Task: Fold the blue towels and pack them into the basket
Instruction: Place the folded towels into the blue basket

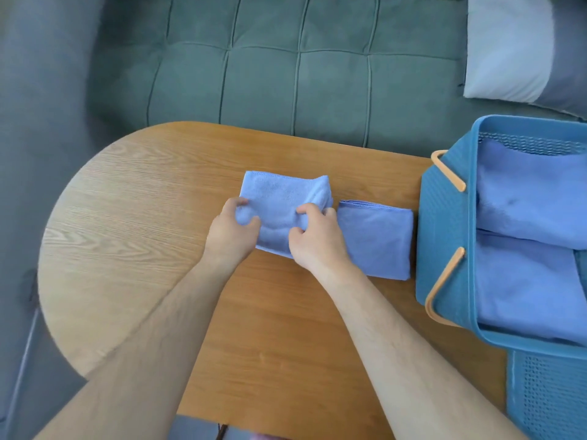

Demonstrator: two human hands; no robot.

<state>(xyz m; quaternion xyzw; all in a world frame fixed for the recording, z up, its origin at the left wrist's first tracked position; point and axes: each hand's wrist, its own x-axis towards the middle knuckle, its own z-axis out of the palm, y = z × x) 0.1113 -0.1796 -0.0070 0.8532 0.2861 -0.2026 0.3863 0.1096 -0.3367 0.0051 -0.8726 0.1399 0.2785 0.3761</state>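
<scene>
Grip: left hand and right hand each pinch the near edge of the held towel, fingers and thumbs curled into the cloth.
Held piece: plush blue microfibre, folded thick, with a rounded fold at its right end; it lies mid-table (near edge bunched between the hands).
Beside it: the second towel, a flat folded rectangle with a stitched hem, lies between the held towel and the basket.
Container: blue plastic with perforated walls, a rounded rectangular rim and two orange strap handles, at the table's right end.
Inside: packed towels, folded, soft blue.
Surface: table, rounded wood-grain top.
Behind: green tufted sofa and a pale pillow.
</scene>
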